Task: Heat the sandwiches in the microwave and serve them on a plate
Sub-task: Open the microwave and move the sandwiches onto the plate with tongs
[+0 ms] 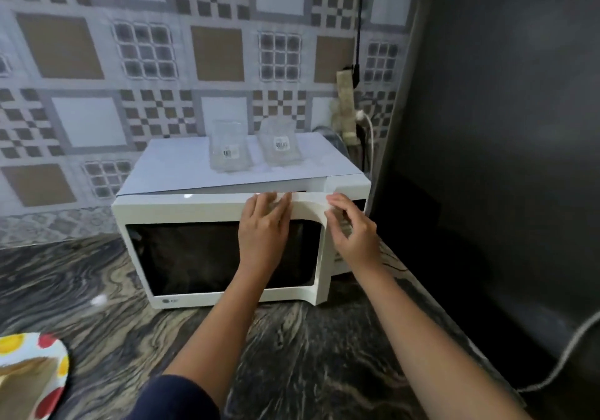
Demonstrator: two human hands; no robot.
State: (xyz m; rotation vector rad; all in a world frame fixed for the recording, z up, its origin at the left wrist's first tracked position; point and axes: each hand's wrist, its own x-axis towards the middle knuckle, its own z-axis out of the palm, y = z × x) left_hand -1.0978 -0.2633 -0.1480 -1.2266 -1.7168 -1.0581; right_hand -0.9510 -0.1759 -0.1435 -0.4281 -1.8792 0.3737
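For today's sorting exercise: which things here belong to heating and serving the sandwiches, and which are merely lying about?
Job: microwave, its door, left hand, right hand, plate, sandwich.
Lying about: two clear containers, paper sheet, power strip, cable.

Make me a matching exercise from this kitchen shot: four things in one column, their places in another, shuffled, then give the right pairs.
Things
1. left hand
2. right hand
3. two clear glass containers
4. dotted plate

Places
A. on top of the microwave
B. bottom left corner, on the marbled counter
C. flat against the dark door window
D. at the door's right edge, by the handle

Pairs: 1-C, 2-D, 3-A, 4-B
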